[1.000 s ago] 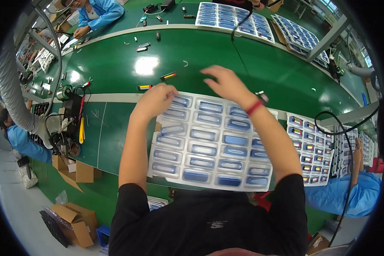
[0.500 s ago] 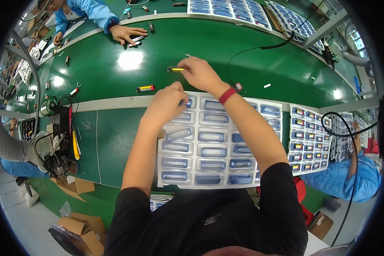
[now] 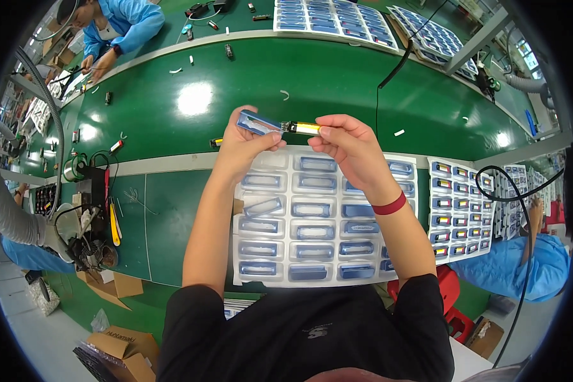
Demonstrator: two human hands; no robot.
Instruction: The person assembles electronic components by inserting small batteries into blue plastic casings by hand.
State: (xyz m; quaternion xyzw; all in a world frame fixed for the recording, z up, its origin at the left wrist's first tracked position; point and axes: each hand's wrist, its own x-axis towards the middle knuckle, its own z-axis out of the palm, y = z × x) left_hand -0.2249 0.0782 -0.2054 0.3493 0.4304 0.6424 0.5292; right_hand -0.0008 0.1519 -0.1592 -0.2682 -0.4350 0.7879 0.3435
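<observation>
table (image 3: 337, 83): green, our white tray (image 3: 268, 274) lies on it, most pockets hold blue shells.
left hand (image 3: 243, 143): fingers pinch one blue shell (image 3: 256, 122), raised above the tray.
right hand (image 3: 350, 143): fingers grip yellow insert (image 3: 304, 128), tip at shell mouth.
progress: we judge the pair not yet joined.

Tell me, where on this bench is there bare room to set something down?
The green belt beyond both hands is mostly bare. A green patch lies between the white tray and the tool clutter. The tray itself is crowded with blue cases.
</observation>
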